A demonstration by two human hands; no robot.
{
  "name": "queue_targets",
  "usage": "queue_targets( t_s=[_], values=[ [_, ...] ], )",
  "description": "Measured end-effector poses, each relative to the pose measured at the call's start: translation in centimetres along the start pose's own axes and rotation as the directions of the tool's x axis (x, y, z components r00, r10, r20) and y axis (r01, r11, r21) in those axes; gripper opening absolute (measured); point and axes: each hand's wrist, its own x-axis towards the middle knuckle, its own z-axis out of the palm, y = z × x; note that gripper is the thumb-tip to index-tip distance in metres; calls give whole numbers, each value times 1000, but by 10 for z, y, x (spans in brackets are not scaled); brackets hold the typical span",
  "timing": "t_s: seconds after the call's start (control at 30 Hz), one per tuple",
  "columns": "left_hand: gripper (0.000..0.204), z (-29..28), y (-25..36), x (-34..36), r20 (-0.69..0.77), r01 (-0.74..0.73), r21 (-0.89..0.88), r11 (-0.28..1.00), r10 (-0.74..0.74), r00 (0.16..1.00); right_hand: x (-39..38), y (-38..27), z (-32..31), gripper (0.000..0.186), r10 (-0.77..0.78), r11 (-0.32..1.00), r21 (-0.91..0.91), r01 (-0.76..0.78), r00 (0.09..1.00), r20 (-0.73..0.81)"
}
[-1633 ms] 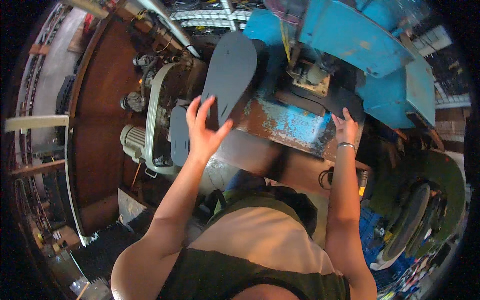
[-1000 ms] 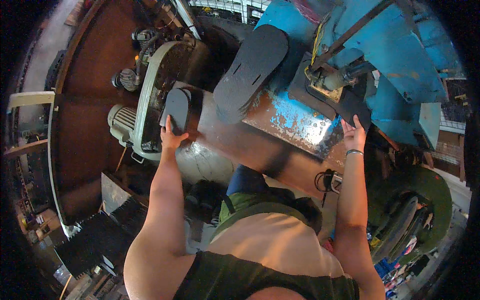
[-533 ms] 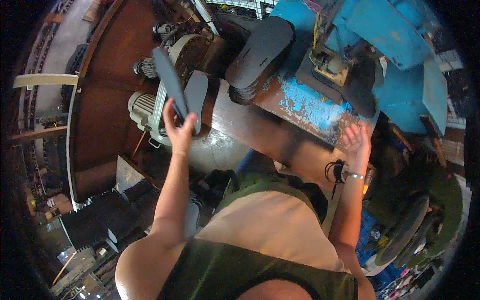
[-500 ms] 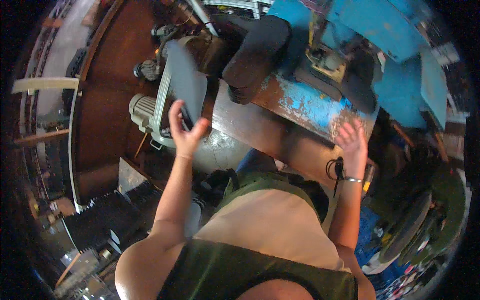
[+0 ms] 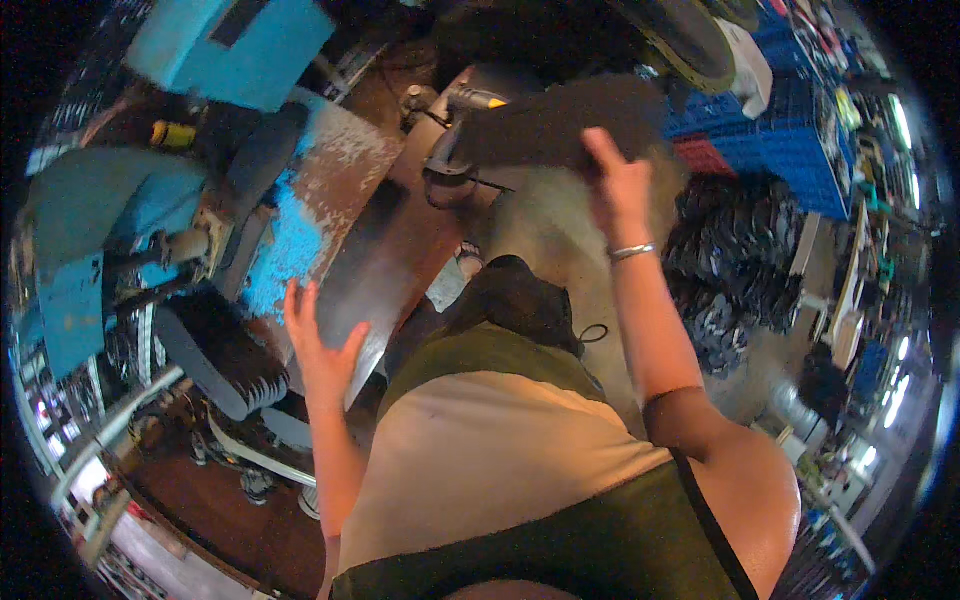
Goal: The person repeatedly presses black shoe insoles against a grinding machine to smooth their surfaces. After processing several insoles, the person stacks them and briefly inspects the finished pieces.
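Head view: the right hand (image 5: 622, 195) reaches out ahead and to the right, its grip apparently closed around the near edge of a broad, dark, flat slab with a blurred outline (image 5: 540, 125). The slab hangs over the pale floor (image 5: 545, 225), to the left of a blue plastic lattice crate (image 5: 825, 140) and a heap of shiny black pieces (image 5: 740, 240). The left hand (image 5: 325, 355) has its grip spread wide and holds nothing visible; it is near a bench with flaking blue paint over brown metal (image 5: 345, 170) and a layered stack of dark, round-ended, sole-shaped sheets (image 5: 215, 355).

Carrying the slab well, as I judge it, calls for a firm thumb on top, fingers spread flat beneath, and a steady wrist so that the wide far end does not droop. It should stay level and clear of the crate's rim, while the free left hand keeps away from the machine parts.

The right fingers under the slab are hidden, so how deep the hold reaches cannot be told. Motion blur and shadow hide whether the slab is one piece or several. Whether the left fingertips touch the bench is also unclear.
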Motion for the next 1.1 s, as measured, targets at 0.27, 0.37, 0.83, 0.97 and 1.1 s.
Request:
queue_targets(
  t_s=[0.27,0.37,0.83,0.97,1.1],
  values=[
    [90,7,-1,25,156,-96,13,995,92,983,110,88,-168,40,60,998,34,-50,814,-578],
    [89,10,7,28,207,-95,58,994,82,975,145,164,-154,47,-67,972,-227,-59,858,-509],
    [86,12,-26,-17,208,51,-32,998,-44,977,118,100,-161,42,-9,999,40,28,911,-411],
    [85,16,-26,-16,215,53,-59,997,-39,976,130,131,-147,41,91,995,10,-95,912,-400],
    [88,12,-30,-12,202,77,-32,997,-69,977,141,155,-136,43,149,986,-10,-165,914,-378]
  ],
)
